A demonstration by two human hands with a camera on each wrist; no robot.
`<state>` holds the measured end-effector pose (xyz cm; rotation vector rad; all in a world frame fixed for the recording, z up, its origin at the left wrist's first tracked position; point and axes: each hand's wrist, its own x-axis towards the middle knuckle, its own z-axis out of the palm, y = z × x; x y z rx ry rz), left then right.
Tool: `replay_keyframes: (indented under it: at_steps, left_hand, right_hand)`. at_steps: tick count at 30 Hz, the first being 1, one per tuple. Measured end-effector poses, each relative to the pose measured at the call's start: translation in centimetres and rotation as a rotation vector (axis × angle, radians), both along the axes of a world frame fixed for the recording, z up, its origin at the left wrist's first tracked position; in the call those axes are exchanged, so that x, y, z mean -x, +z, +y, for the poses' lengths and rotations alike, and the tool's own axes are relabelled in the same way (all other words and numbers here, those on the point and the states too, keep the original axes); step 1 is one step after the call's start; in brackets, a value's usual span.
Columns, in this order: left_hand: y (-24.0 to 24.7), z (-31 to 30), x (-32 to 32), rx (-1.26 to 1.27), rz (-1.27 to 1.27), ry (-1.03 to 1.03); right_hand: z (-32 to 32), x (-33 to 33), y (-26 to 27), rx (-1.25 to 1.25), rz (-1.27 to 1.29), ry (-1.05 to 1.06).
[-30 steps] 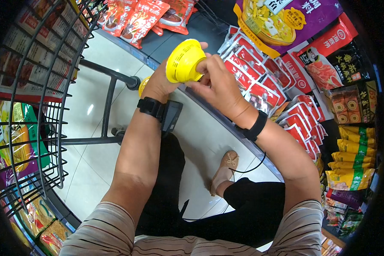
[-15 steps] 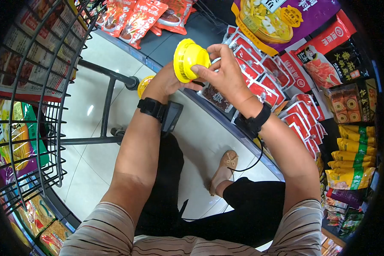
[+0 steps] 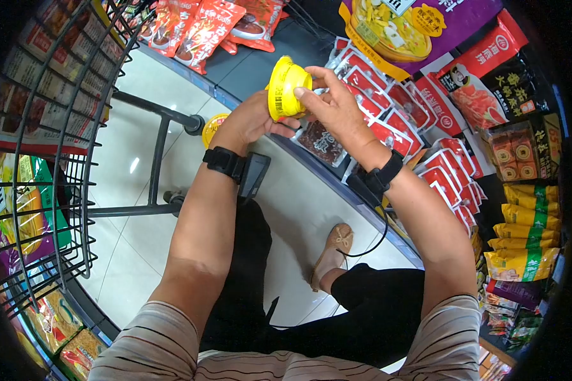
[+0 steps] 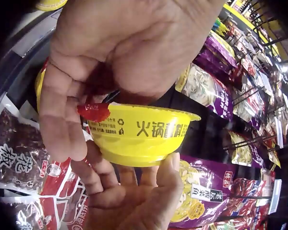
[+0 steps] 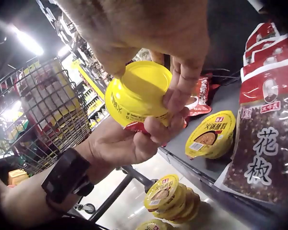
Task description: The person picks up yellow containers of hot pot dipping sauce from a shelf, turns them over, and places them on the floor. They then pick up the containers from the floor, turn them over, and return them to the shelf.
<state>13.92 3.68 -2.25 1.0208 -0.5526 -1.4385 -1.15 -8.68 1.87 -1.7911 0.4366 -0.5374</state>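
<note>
A yellow plastic cup of hot pot dipping sauce [image 3: 285,89] is held between both hands, tipped on its side in the head view with its base toward the right. My left hand [image 3: 251,117] holds it from the lid side, fingers round its rim. From the other side my right hand [image 3: 343,114] grips the narrow base, thumb laid against it. Printed black characters run along the cup's wall [image 4: 149,134] in the left wrist view, beside a red tab [image 4: 94,112]. The lid's face is hidden by my left hand.
Beside the hands on the shelf lie pepper packets [image 5: 269,153] and another yellow sauce cup [image 5: 211,135]. Stacked yellow cups [image 5: 170,196] stand lower down. A wire shopping cart [image 3: 57,127] is at left. Red sauce bags [image 3: 203,32] hang over the shelf's far end.
The cup has moved slightly right and turned, so its wall print shows at a different angle. My right hand has shifted its grip, its thumb now against the base.
</note>
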Motion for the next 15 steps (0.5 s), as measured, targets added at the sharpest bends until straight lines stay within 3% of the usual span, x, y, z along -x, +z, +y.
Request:
replay_keyframes:
  at_steps: [15]
  left_hand:
    - [0.25,-0.4,0.63,-0.037,-0.021,0.056]
  right_hand:
    - [0.4,0.33,0.91,-0.146,0.015,0.003]
